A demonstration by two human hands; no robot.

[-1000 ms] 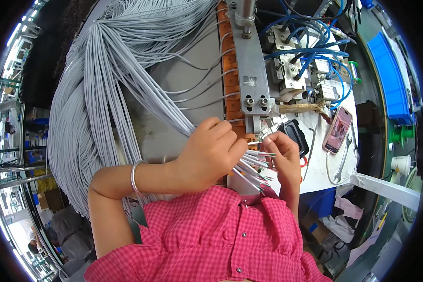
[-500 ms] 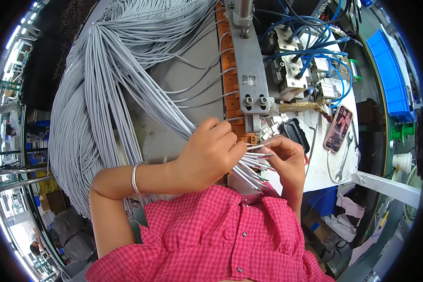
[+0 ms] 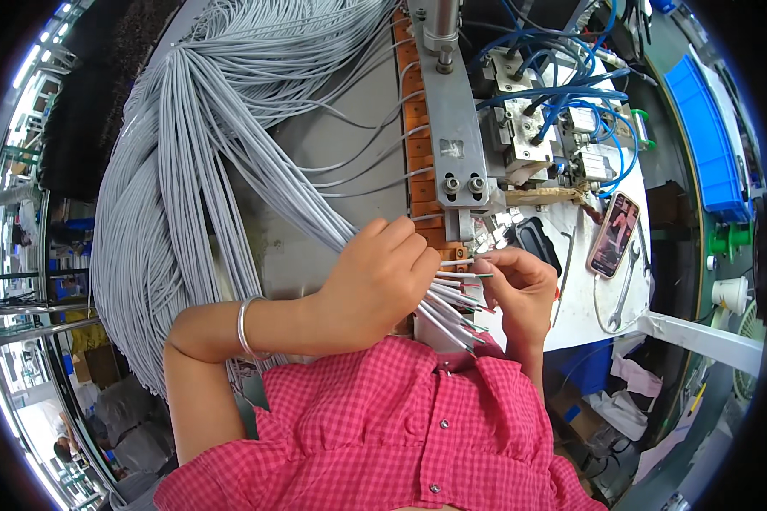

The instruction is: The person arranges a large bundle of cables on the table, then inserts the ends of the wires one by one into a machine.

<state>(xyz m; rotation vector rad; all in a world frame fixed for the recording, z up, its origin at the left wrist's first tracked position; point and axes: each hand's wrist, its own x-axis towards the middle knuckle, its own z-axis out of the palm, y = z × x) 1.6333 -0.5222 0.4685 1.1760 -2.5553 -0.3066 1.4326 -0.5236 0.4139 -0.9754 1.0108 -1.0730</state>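
Note:
My left hand (image 3: 382, 277) is closed around a bundle of grey cables (image 3: 302, 200), whose white ends (image 3: 452, 311) fan out past my fingers to the right. Thin coloured cores, green and red among them, show at the tips. With thumb and forefinger my right hand (image 3: 524, 289) pinches the tip of one cable (image 3: 458, 263) at the upper side of the fan. Just beyond the hands is the lower end of an orange row of blocks (image 3: 419, 162) beneath a grey metal bar (image 3: 452, 128). Several single cables run into that row from the left.
A large heap of grey cables (image 3: 136, 230) covers the table's left side. Blue air hoses (image 3: 562, 94) loop over metal blocks at the back right. A phone (image 3: 614, 234), a wrench (image 3: 625, 285) and a black tray (image 3: 537, 247) lie right of my hands. A blue bin (image 3: 707, 136) stands farther right.
My left hand has shifted slightly left. The right hand has moved a little to the right, its fingers drawn closer together at the cable tip.

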